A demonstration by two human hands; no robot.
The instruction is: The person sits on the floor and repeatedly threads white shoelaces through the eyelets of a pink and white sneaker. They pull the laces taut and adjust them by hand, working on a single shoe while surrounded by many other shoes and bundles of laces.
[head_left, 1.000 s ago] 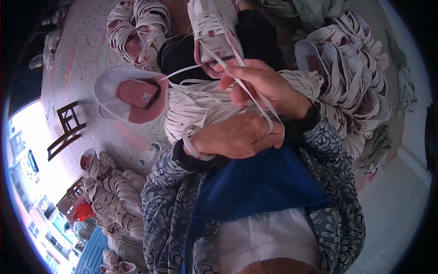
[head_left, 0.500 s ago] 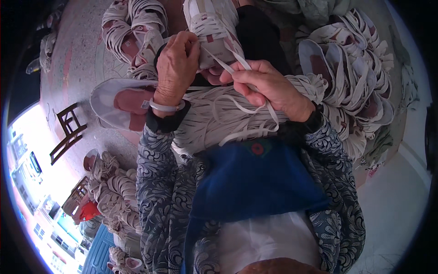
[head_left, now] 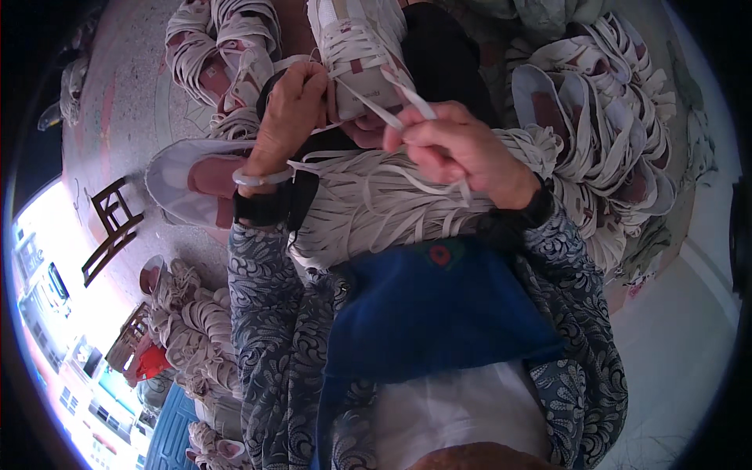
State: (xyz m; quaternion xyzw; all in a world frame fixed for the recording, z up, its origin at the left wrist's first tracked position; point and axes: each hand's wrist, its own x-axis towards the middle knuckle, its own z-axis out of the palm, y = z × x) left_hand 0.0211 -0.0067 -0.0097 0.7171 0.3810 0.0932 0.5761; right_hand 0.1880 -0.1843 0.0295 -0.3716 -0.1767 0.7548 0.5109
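A white shoe upper [head_left: 356,47] with crisscrossed laces and a pale tongue lies at the top middle, over my dark-clothed leg. At its left edge is my left hand [head_left: 290,110], fingers pinched together; what they grip is hidden. My right hand [head_left: 462,153], slightly blurred, is closed on the white shoelace [head_left: 376,106], whose two strands run taut from the shoe to its fingers. Below both hands a thick bundle of laced uppers [head_left: 376,204] lies across my lap, with loose lace over it. One end shows a white and dusty-pink lining [head_left: 184,180].
More bundled uppers [head_left: 223,55] lie at the upper left, and a large heap [head_left: 595,117] stands at the right. Further stacks [head_left: 200,321] are at the lower left, near a red bag [head_left: 153,362]. A small wooden stool [head_left: 113,227] is on the floor at the left.
My left hand has shifted slightly left and down, its fingers now at the shoe's edge. The right hand has moved a little and keeps the lace. The shoe has shifted slightly left.
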